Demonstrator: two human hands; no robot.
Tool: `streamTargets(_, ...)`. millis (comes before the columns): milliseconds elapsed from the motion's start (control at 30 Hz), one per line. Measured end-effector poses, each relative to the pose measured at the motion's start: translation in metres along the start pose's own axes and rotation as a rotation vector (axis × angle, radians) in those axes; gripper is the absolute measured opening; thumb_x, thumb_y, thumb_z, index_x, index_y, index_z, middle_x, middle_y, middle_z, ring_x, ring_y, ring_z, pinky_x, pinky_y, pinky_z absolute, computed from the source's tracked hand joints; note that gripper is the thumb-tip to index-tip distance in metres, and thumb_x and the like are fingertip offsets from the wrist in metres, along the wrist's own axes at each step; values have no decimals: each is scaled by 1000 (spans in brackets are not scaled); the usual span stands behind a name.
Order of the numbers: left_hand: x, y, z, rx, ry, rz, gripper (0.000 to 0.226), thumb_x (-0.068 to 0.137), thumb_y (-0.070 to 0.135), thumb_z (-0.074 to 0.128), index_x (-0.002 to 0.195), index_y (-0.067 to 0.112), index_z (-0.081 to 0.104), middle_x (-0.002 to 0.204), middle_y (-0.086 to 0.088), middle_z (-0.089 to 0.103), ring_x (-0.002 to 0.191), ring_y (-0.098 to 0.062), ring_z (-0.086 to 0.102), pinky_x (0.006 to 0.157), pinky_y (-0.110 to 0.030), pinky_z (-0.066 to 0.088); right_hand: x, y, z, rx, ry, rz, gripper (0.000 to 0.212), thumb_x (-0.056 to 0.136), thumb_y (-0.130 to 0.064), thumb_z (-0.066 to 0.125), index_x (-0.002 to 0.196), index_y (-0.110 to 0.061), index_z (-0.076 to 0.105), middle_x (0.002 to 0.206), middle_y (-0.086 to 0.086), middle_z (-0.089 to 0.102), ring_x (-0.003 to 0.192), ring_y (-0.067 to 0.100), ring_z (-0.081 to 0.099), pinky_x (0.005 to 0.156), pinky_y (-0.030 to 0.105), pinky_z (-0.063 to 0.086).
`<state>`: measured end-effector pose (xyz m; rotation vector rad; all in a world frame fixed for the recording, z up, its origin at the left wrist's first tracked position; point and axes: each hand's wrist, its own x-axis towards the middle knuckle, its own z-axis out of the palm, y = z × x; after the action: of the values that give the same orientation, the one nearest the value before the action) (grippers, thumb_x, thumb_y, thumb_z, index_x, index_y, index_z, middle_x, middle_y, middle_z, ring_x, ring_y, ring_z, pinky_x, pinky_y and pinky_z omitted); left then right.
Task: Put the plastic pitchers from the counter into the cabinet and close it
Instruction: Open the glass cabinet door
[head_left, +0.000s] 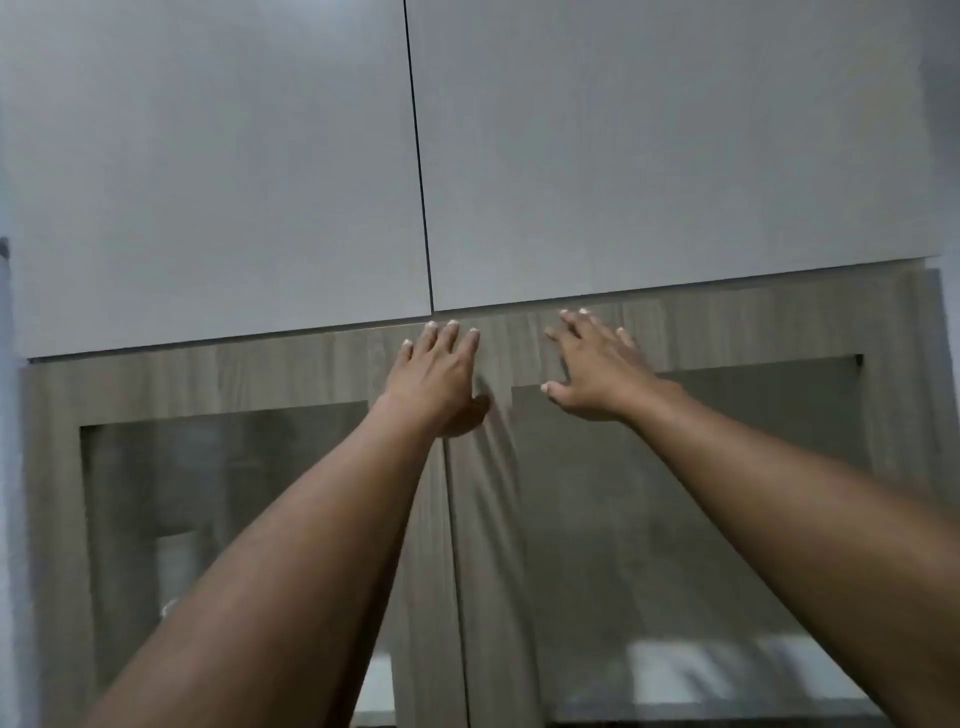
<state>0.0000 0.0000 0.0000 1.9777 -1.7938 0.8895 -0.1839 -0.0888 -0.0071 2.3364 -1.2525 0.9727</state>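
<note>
Straight ahead stands a wood-grain cabinet with two glass-paned doors, the left door (218, 384) and the right door (753, 322), both shut or nearly so. My left hand (436, 379) lies flat on the top rail of the left door, beside the middle seam, fingers spread. My right hand (597, 369) rests flat with spread fingers on the top rail of the right door. Neither hand holds anything. Behind the left glass a pale, blurred shape (176, 571) shows; I cannot tell whether it is a pitcher.
Above the wood cabinet hang two plain grey upper doors (208, 171) with a thin seam between them. Pale blurred shapes (701, 670) show low behind the right glass. A wall edge runs down the far left.
</note>
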Motion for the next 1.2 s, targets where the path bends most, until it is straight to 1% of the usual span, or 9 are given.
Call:
streamTargets(167, 36, -5, 14, 27, 74, -16, 97, 87, 50, 66, 160, 16, 12, 167, -11, 19, 156, -32, 13, 125, -51, 14, 31, 3, 14, -106, 181, -65, 82, 86, -50, 59, 155, -24, 22, 159, 5, 28, 149, 27, 22, 120, 55, 18)
streamTargets(300, 40, -4, 23, 91, 172, -16, 110, 73, 58, 76, 157, 16, 17, 157, -13, 32, 147, -34, 30, 121, -49, 26, 37, 5, 20, -172, 264, -70, 79, 84, -56, 58, 151, -27, 28, 148, 3, 36, 140, 26, 34, 114, 53, 26)
streamTargets(533, 11, 5, -1, 108, 211, -22, 110, 63, 62, 82, 148, 17, 29, 145, -12, 42, 138, -35, 38, 107, -47, 38, 8, -11, -5, -23, 256, -41, 68, 85, -49, 60, 145, -28, 36, 144, 3, 41, 139, 25, 34, 106, 50, 31)
streamTargets(733, -55, 22, -60, 64, 280, 7, 115, 53, 65, 85, 146, 20, 35, 141, -11, 44, 134, -35, 37, 103, -48, 37, -47, -32, -52, 194, 304, 19, 52, 91, -47, 53, 138, -27, 45, 140, 3, 45, 136, 24, 40, 105, 50, 37)
streamTargets(800, -79, 34, -84, 42, 318, 23, 107, 60, 63, 84, 146, 19, 38, 141, -12, 44, 135, -36, 36, 103, -48, 36, -68, -37, -71, 267, 335, 38, 48, 91, -48, 52, 133, -26, 47, 136, 4, 47, 130, 26, 46, 103, 49, 41)
streamTargets(933, -119, 69, -130, -91, 468, 69, 69, 80, 45, 72, 138, 13, 50, 134, -16, 49, 129, -38, 42, 98, -46, 40, -110, -35, -114, 374, 423, 65, 39, 92, -50, 48, 122, -24, 51, 123, 2, 51, 113, 25, 53, 93, 44, 47)
streamTargets(1067, -148, 109, -158, -469, 612, 103, 39, 89, 24, 57, 126, 10, 61, 120, -18, 56, 102, -38, 60, 74, -35, 43, -151, -19, -156, 455, 457, 73, 35, 96, -50, 45, 113, -21, 55, 114, 0, 54, 103, 19, 56, 88, 37, 47)
streamTargets(1133, -161, 136, -170, -632, 697, 114, 36, 90, 20, 54, 122, 8, 63, 114, -18, 58, 86, -35, 63, 67, -31, 41, -172, -13, -179, 508, 464, 78, 33, 98, -48, 44, 111, -19, 56, 112, 1, 56, 100, 17, 55, 84, 31, 45)
streamTargets(1200, -177, 168, -182, -789, 795, 130, 37, 86, 21, 50, 118, 5, 63, 106, -16, 61, 76, -26, 59, 64, -27, 39, -195, -4, -203, 576, 471, 107, 32, 99, -46, 44, 110, -19, 56, 112, 3, 59, 100, 18, 56, 80, 29, 43)
